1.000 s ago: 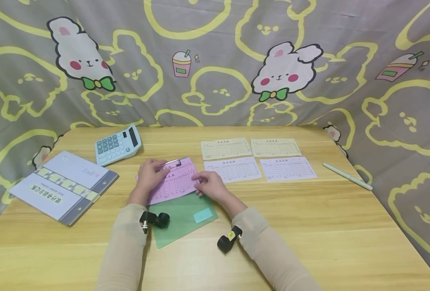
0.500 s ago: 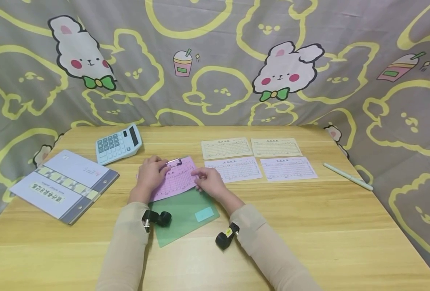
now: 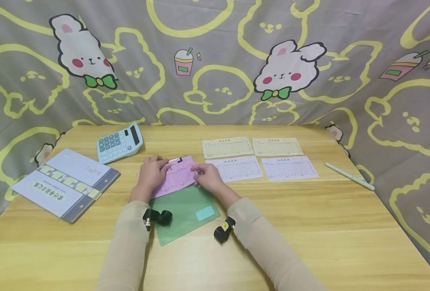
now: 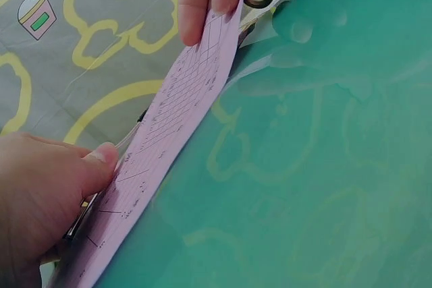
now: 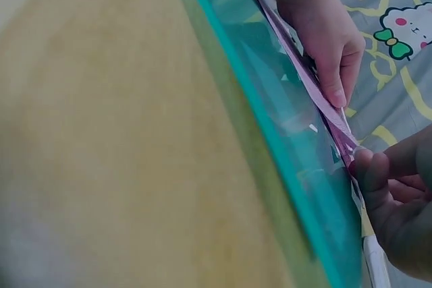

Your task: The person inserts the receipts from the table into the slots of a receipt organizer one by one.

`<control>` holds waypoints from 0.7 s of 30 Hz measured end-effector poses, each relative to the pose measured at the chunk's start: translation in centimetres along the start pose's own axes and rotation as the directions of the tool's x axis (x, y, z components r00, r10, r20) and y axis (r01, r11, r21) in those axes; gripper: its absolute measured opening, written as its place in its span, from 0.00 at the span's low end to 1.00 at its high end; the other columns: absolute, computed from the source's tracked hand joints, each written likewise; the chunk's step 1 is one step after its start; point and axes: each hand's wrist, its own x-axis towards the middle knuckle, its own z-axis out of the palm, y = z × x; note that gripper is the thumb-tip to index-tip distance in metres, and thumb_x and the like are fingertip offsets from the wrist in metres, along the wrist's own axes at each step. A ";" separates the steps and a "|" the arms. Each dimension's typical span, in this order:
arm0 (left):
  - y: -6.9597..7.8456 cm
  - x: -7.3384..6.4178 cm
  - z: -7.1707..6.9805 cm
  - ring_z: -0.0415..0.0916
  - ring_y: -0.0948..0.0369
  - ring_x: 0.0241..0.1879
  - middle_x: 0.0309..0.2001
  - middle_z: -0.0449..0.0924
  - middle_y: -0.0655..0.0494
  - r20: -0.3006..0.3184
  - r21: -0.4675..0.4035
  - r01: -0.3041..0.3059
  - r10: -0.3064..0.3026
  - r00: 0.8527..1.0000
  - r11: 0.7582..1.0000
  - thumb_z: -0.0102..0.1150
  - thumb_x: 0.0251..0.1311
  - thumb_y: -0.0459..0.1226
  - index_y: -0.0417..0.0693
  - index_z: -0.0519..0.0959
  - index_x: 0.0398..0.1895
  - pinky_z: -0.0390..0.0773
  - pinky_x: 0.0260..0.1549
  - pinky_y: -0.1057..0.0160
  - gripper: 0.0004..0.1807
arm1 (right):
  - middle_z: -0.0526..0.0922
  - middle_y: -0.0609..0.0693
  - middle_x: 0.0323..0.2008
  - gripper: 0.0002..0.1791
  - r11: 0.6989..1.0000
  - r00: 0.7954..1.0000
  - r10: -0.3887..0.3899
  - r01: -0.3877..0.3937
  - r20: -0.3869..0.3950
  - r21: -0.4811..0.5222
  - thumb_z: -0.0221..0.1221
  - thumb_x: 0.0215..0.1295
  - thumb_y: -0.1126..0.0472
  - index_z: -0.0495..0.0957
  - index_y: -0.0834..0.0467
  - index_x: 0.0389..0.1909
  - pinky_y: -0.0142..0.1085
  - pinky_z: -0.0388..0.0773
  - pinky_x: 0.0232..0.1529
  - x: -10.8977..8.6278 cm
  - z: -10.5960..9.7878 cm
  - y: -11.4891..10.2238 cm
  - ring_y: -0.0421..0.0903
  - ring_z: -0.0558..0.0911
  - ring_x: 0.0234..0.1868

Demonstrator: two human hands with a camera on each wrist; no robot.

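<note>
In the head view, the pink slip (image 3: 176, 173) lies over the far part of the green clipboard (image 3: 182, 218) between left hand (image 3: 153, 174) and right hand (image 3: 208, 177), long axis sideways, right end angled farther off. In the left wrist view, the left hand, nearer the clip (image 3: 174, 161), seemingly pinches it. In the right wrist view, the right hand pinches the slip's right end.
</note>
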 end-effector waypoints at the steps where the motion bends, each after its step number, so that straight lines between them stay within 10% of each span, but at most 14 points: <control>1: 0.0 0.0 0.0 0.60 0.48 0.44 0.44 0.68 0.45 0.001 0.001 0.003 -0.003 1.000 1.000 0.47 0.60 0.40 0.41 0.73 0.50 0.59 0.43 0.50 0.18 | 0.76 0.52 0.23 0.17 1.000 1.000 0.005 -0.005 0.000 0.000 0.54 0.50 0.74 0.74 0.63 0.43 0.31 0.73 0.19 0.1 0.0 -0.1 0.44 0.75 0.19; 21: -0.4 0.2 0.1 0.62 0.48 0.40 0.40 0.70 0.44 -0.059 -0.026 -0.038 0.036 0.998 0.999 0.50 0.58 0.38 0.40 0.77 0.44 0.60 0.39 0.51 0.15 | 0.76 0.54 0.31 0.18 0.996 0.999 0.054 -0.053 -0.009 0.067 0.54 0.50 0.76 0.73 0.65 0.44 0.31 0.74 0.21 0.8 0.3 -0.8 0.44 0.75 0.20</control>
